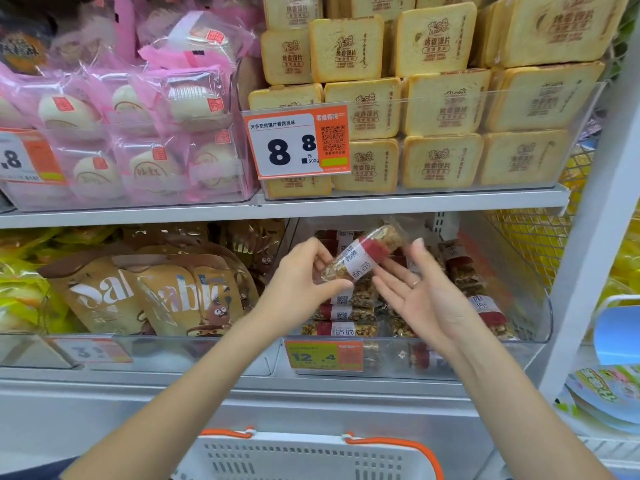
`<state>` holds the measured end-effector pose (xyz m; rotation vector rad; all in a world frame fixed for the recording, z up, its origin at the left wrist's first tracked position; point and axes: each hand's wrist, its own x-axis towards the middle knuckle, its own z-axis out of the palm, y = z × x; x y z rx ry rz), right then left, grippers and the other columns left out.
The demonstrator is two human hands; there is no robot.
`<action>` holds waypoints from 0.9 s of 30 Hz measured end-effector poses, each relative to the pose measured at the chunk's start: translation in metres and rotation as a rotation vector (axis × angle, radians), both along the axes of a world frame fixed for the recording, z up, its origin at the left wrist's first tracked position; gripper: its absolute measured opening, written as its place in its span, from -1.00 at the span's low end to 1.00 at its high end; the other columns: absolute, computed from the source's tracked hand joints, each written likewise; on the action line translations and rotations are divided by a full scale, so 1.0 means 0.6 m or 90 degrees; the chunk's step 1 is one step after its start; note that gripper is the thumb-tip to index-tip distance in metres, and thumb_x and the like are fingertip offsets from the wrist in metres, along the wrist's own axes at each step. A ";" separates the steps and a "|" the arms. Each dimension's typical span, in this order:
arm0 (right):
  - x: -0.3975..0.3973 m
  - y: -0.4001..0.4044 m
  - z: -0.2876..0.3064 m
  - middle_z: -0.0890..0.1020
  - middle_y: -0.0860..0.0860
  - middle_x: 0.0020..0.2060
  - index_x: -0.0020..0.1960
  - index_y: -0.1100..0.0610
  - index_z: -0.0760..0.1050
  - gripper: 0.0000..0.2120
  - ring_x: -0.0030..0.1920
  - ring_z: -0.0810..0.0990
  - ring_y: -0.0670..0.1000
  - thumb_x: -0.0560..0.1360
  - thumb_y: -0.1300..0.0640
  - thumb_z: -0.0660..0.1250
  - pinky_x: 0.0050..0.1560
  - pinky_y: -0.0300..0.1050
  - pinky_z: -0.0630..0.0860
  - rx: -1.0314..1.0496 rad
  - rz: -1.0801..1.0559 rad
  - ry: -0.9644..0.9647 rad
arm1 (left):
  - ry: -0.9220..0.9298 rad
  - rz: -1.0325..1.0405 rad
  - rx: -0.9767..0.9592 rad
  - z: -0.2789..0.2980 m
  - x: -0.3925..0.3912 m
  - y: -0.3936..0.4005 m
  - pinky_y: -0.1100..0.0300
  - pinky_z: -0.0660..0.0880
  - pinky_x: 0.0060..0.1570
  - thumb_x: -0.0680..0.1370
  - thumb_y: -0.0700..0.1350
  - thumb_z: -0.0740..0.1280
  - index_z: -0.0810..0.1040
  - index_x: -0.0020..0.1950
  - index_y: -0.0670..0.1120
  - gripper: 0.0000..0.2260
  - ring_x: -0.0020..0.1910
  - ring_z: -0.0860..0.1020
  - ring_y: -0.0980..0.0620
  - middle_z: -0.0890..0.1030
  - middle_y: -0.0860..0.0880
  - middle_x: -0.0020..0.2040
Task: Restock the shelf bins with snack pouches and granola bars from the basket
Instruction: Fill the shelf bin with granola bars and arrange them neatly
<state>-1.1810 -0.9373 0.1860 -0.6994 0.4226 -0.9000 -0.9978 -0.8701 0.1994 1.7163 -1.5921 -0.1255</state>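
My left hand [300, 271] pinches 1 granola bar [360, 259] by its lower-left end, over the right-hand bin [540, 317] w/ bars already stacked in it. Bar's long axis tilts up-right, far end near my right hand [420, 292], which is spread, palm up, just under/beside it, holding nothing. Basket [311, 455] sits below the shelf; I'd judge the next move is lowering the bar into the bin.

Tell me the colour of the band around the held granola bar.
Red band beside a white label on the granola bar, in the head view.

One clear-wrapped granola bar with a red-and-white label [360, 259] in hand, two brown snack pouches [149, 296], one white orange-handled plastic basket [304, 455].
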 end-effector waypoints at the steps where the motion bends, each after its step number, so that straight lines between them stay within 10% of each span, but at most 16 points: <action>1: 0.009 0.008 -0.001 0.63 0.15 0.13 0.28 0.11 0.40 -0.53 0.13 0.63 0.07 0.41 0.01 0.38 0.11 0.04 0.58 -0.018 0.008 0.030 | 0.023 0.010 -0.005 -0.008 -0.013 0.002 0.31 0.39 -0.21 0.35 0.01 0.52 0.40 -0.10 -0.05 -0.66 -0.22 0.40 0.19 0.45 0.07 -0.16; 6: 0.047 0.033 -0.010 0.58 0.07 0.07 0.22 0.06 0.35 -0.70 0.04 0.60 0.01 0.53 0.11 0.34 -0.08 -0.12 0.56 -0.248 -0.112 0.350 | -0.035 -0.077 0.071 -0.033 -0.056 0.011 0.29 0.39 -0.23 0.36 0.06 0.50 0.34 -0.09 -0.01 -0.63 -0.16 0.43 0.12 0.42 0.12 -0.15; 11: 0.010 -0.005 0.000 0.35 -0.01 0.16 0.53 -0.08 0.05 -0.33 0.11 0.47 0.02 0.54 0.00 0.32 0.13 -0.03 0.45 -0.735 -0.146 0.818 | 0.024 -0.007 -0.006 0.015 0.019 0.027 0.29 0.49 0.01 0.43 -0.06 0.46 0.47 0.06 0.00 -0.73 -0.06 0.53 0.20 0.54 0.11 -0.08; 17: 0.047 0.003 -0.013 0.56 -0.11 0.13 0.16 -0.13 0.41 -0.55 0.11 0.53 -0.04 0.36 0.00 0.52 0.11 -0.03 0.50 -0.728 0.058 0.759 | -0.225 -0.100 0.010 0.023 0.037 0.029 0.26 0.40 0.15 0.47 -0.18 0.41 0.55 0.17 -0.05 -0.72 0.07 0.47 0.16 0.52 0.11 0.03; 27: -0.001 -0.016 0.014 0.41 -0.13 0.37 0.41 -0.06 0.36 -0.51 0.35 0.37 -0.10 0.50 -0.02 0.36 0.26 -0.24 0.26 -0.689 -0.042 0.764 | -0.423 -0.114 0.139 -0.008 0.029 0.039 0.14 0.20 0.42 0.61 -0.07 0.21 0.47 0.35 -0.03 -0.70 0.36 0.37 0.04 0.47 0.02 0.35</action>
